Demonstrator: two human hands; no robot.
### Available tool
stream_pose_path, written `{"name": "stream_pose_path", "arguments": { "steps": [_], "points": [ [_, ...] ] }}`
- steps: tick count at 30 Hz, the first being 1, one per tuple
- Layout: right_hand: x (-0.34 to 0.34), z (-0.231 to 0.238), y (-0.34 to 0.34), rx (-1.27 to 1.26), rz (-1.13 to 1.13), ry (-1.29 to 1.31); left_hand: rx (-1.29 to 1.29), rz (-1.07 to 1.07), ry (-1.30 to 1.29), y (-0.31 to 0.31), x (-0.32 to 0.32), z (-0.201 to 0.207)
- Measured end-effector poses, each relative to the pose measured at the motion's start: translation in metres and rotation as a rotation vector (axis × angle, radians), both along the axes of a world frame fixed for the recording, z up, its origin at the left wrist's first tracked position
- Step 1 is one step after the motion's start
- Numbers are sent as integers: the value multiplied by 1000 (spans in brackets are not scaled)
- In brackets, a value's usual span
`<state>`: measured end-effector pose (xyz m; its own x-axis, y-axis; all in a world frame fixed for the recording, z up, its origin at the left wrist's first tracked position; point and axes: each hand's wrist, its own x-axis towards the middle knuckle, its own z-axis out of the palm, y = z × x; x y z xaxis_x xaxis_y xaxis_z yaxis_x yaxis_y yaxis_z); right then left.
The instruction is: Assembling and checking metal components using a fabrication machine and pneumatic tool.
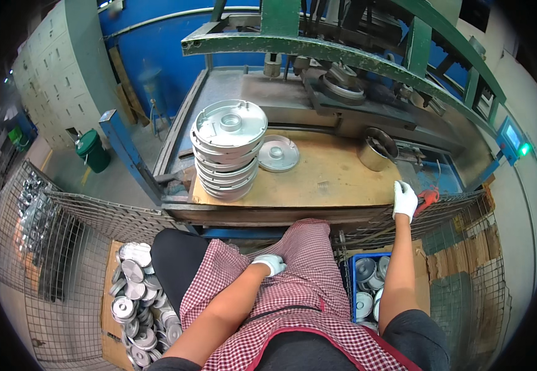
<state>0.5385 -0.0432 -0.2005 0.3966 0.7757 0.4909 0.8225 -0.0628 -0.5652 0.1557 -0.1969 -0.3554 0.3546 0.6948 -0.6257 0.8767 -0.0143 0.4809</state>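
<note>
My left hand [270,264], in a white glove, rests on the checked apron [302,272] over my lap, with no object visible in it. Farther forward, my gloved right hand [405,201] is at the right front corner of the wooden board [336,185], fingers extended and holding nothing visible. A red-orange object [428,198] of unclear kind lies just right of it. On the board's left part rises a tall stack of round silver metal covers [230,123]. One single metal cover [278,153] lies flat beside the stack. A metal can [376,149] stands at the right with something dark inside.
Beyond the board stands a press with a green frame [318,48] and a round die [342,83]. Loose metal covers [138,309] fill a cardboard-lined wire cage at my left. A blue crate [353,278] at my right holds more. A control screen [512,137] glows at far right.
</note>
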Motion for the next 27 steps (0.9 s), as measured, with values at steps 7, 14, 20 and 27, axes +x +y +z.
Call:
{"name": "stream_pose_path", "arguments": {
  "steps": [7, 14, 20, 27],
  "points": [
    [2, 0, -1, 19, 6, 2, -6, -20, -1, 2, 2, -3],
    [0, 2, -2, -2, -6, -5, -2, -15, 3, 2, 1, -1],
    [13, 3, 5, -131, 11, 38, 646, 330, -312, 9, 14, 24],
    [-44, 106, 20, -390, -41, -258, 1267, 201, -276, 82, 18, 147]
  ]
}}
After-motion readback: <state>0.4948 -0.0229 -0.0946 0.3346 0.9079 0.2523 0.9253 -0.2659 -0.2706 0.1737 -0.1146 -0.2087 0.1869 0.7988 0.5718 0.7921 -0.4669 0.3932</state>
